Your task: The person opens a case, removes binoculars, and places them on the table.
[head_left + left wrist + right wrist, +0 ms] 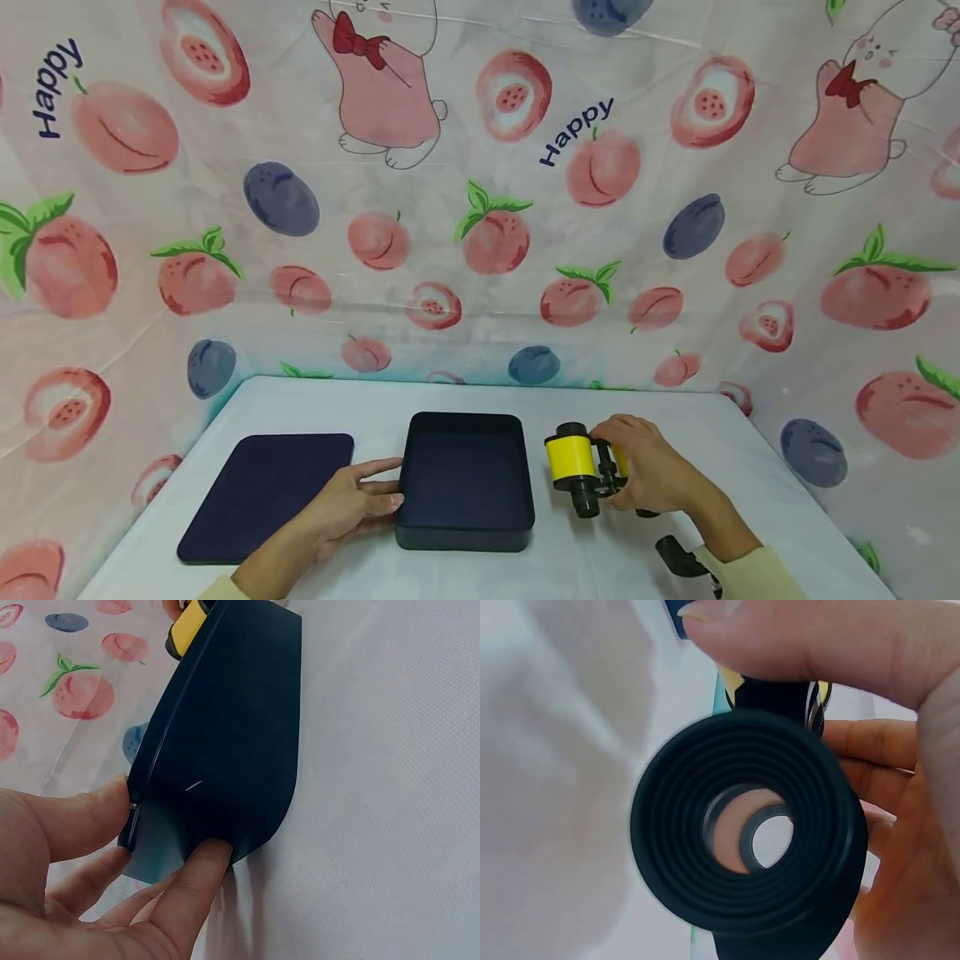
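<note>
A shallow dark navy box [465, 537] stands on the white table, its open side up and its inside bare. My left hand [341, 508] rests at its left wall, fingertips and thumb touching the side near the rim. The left wrist view shows those fingers against the box's dark wall [232, 720]. To the right of the box, my right hand [652, 467] grips a pair of yellow and black binoculars [570, 457] from above. One black ribbed eyepiece [664, 832] fills much of the right wrist view, with the thumb over the barrel.
A flat dark navy lid [262, 500] lies to the left of the box, partly behind my left forearm. Beside my right sleeve is a black curved part [678, 557]. A fruit-printed cloth [450, 208] hangs behind the white table [615, 567].
</note>
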A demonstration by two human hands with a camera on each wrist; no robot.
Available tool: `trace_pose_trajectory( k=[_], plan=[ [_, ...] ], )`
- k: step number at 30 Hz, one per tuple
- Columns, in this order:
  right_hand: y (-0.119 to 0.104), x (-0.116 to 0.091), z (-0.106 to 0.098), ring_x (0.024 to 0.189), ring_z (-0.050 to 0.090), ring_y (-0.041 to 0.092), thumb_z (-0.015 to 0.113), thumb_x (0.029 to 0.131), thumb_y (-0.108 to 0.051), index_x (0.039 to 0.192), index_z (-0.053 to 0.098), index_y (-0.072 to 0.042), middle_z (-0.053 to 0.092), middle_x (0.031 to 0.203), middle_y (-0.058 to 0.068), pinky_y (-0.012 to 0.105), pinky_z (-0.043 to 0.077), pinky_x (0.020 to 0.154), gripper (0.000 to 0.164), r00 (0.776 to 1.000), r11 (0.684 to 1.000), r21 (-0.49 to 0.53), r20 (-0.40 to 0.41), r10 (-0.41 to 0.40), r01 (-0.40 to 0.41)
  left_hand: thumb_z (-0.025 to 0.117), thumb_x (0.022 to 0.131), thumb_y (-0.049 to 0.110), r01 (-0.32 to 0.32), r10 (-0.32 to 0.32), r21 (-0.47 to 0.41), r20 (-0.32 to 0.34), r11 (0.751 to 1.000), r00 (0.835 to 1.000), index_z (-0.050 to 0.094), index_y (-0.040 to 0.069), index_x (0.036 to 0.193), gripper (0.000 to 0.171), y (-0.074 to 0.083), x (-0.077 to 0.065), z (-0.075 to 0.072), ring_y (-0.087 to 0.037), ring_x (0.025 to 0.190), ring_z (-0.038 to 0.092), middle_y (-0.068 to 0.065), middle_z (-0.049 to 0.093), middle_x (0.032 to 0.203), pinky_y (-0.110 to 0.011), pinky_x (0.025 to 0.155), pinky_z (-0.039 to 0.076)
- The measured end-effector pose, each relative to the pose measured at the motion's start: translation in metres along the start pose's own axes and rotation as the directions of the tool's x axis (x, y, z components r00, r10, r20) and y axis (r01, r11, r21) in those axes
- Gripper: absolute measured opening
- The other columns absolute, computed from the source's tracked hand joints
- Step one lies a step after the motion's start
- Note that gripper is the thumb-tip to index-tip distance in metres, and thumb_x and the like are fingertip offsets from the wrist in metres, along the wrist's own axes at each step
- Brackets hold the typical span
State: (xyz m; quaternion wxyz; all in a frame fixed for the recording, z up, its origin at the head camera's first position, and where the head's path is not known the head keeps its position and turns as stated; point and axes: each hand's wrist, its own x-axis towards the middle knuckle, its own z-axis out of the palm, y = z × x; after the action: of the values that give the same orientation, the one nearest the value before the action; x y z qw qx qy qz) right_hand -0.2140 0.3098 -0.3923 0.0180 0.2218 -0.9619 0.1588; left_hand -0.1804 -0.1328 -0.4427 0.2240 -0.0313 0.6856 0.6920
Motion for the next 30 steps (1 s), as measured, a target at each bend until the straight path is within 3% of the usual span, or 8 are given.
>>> trace_pose_trajectory(
  k=[30],
  plan=[
    [0.0031, 0.0073, 0.0091, 0.134, 0.049, 0.036, 0.101, 0.056, -0.032, 0.13, 0.065, -0.012, 0.066, 0.13, 0.002, 0.072, 0.032, 0.115, 0.085, 0.999, 0.999, -0.011, 0.037, 0.031, -0.03, 0.077, 0.091, 0.003, -0.008, 0.008, -0.003, 0.033, 1.0, 0.999, 0.035, -0.001, 0.16, 0.08, 0.0012, 0.0007, -0.0039, -0.031, 0.124, 0.068, -0.038, 0.046, 0.153, -0.046, 0.097, 0.06]
  ],
)
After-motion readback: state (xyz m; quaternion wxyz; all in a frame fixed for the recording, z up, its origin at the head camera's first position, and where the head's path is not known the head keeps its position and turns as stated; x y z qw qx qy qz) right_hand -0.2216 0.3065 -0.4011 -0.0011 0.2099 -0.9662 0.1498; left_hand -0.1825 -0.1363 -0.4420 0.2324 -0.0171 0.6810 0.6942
